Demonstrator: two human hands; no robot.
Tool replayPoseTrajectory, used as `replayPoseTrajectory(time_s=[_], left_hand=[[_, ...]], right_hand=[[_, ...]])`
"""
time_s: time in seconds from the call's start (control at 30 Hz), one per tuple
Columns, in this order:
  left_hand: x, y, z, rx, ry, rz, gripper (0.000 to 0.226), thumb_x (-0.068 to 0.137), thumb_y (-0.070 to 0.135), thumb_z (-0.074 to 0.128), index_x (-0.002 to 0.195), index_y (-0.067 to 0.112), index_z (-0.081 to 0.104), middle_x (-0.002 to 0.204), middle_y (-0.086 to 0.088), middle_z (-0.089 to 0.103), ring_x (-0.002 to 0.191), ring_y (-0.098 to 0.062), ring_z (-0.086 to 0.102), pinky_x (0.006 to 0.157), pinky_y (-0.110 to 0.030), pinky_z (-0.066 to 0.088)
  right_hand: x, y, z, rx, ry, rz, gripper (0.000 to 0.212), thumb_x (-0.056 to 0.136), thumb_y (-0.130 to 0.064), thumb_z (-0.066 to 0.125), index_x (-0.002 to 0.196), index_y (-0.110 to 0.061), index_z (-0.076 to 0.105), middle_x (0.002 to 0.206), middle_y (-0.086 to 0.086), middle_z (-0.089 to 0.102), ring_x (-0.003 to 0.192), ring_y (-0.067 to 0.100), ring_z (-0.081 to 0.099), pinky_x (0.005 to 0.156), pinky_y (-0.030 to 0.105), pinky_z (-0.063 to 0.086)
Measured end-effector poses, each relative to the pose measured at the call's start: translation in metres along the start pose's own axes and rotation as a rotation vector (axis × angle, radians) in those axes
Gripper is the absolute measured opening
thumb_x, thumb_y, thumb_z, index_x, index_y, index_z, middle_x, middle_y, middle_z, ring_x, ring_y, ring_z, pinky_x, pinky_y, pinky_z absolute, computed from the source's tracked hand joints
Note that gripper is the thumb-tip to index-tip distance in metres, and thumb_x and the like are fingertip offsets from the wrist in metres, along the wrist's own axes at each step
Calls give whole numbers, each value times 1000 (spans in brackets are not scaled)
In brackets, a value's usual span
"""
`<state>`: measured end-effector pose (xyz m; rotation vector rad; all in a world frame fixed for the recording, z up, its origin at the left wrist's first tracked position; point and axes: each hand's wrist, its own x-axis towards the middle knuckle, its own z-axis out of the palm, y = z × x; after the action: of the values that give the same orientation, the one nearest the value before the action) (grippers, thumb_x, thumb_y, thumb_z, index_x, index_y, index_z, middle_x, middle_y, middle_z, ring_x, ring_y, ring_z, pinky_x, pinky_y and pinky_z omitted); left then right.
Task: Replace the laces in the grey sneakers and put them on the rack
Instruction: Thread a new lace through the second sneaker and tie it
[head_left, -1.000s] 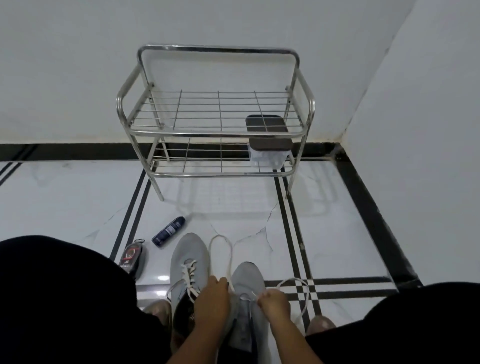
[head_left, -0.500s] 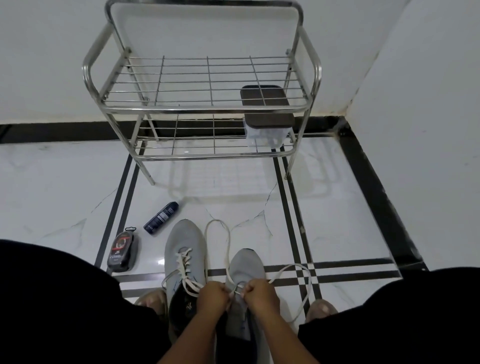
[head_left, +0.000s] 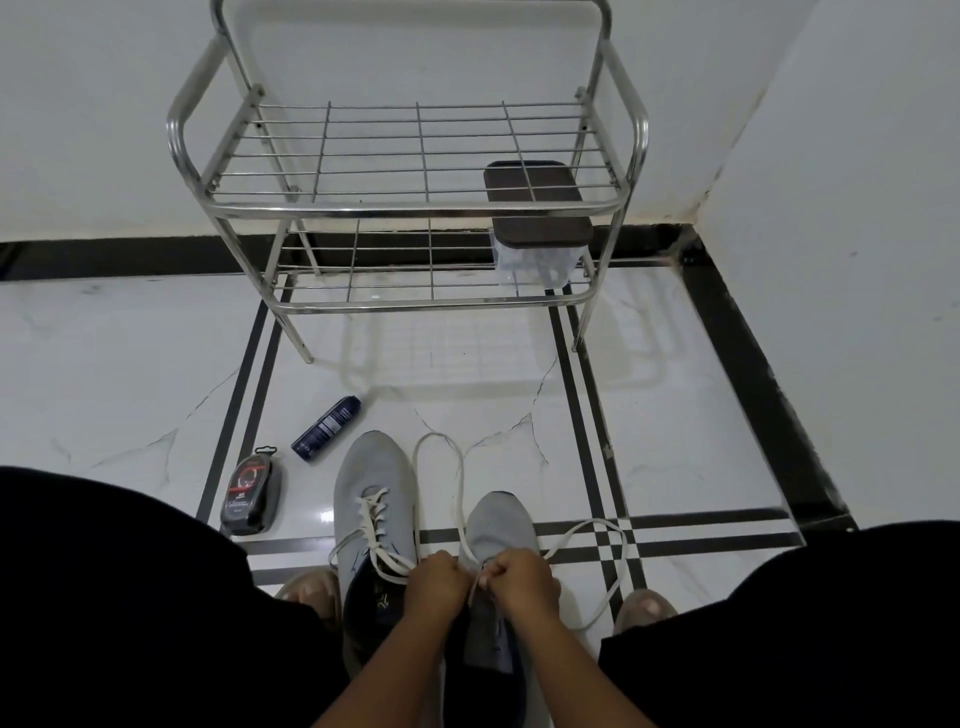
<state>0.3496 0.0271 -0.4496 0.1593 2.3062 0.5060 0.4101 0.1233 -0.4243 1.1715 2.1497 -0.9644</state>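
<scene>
So, down at the bottom, the person is crouched on the floor with dark-clothed knees out to either side and both hands together over the right sneaker (head_left: 501, 525). The left hand (head_left: 435, 581) is curled and pinching the white lace (head_left: 460, 486) right at the front eyelets, and the right hand (head_left: 519, 576) is curled around the same lace just beside it, knuckles nearly touching. From the hands, 1 loop of lace runs forward onto the floor between the 2 shoes, and another loop trails off to the right across the black stripes in the tile.

The left sneaker (head_left: 375, 483) sits just beside the right one, toe a bit further forward, already laced in white with loose ends lying over its side. Both grey sneakers are on the floor (head_left: 675, 441), well short of the rack.

To the left of the shoes there's a dark shoe polish sponge (head_left: 250, 493) lying flat, and a little beyond it a dark blue spray can (head_left: 326, 428) on its side.

Further back, the metal rack (head_left: 415, 210) stands against the wall, 2 wire shelves. A clear container with a dark brown lid (head_left: 537, 208) sits on the right end of the lower shelf.
</scene>
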Motion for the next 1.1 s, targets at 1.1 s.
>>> replayPoseTrajectory(time_s=[1.1], left_hand=[[-5, 19, -68, 21, -11, -21, 33, 96, 8, 47, 126, -3, 56, 129, -19, 56, 111, -27, 58, 88, -30, 48]], right_hand=[[-28, 27, -15, -231, 14, 68, 32, 98, -17, 40, 126, -16, 55, 130, 4, 57, 118, 21, 56, 91, 32, 47]])
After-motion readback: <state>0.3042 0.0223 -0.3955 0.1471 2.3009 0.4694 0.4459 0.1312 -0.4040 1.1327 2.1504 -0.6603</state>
